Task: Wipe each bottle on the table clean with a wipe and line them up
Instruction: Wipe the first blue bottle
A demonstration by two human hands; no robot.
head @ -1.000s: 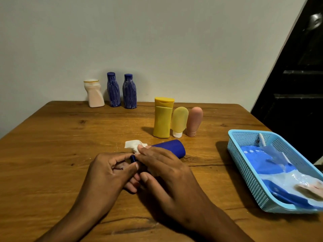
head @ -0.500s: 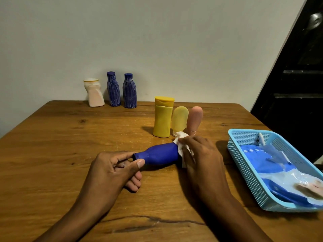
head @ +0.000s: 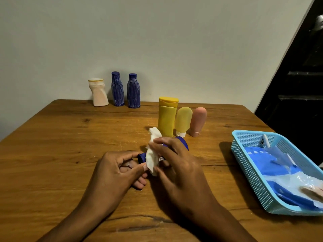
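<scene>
A dark blue bottle (head: 182, 142) lies on its side in the middle of the wooden table (head: 61, 145). My left hand (head: 113, 170) pinches its cap end (head: 142, 157). My right hand (head: 176, 165) grips a crumpled white wipe (head: 153, 152) wrapped over the bottle's neck; most of the bottle is hidden under it. Behind stand a yellow bottle (head: 167, 117), a pale yellow tube (head: 182, 121) and a pink tube (head: 198, 121). At the far edge by the wall stand a cream bottle (head: 98, 92) and two striped blue bottles (head: 117, 89) (head: 133, 90).
A light blue plastic basket (head: 248, 165) sits at the table's right edge, holding a blue and clear wipe packet (head: 272, 161). A dark doorway fills the right of the view. A grey wall backs the table.
My right hand has slid the wipe from the bottle's base back along the body to the neck near my left hand. The left hand keeps its hold on the cap.
</scene>
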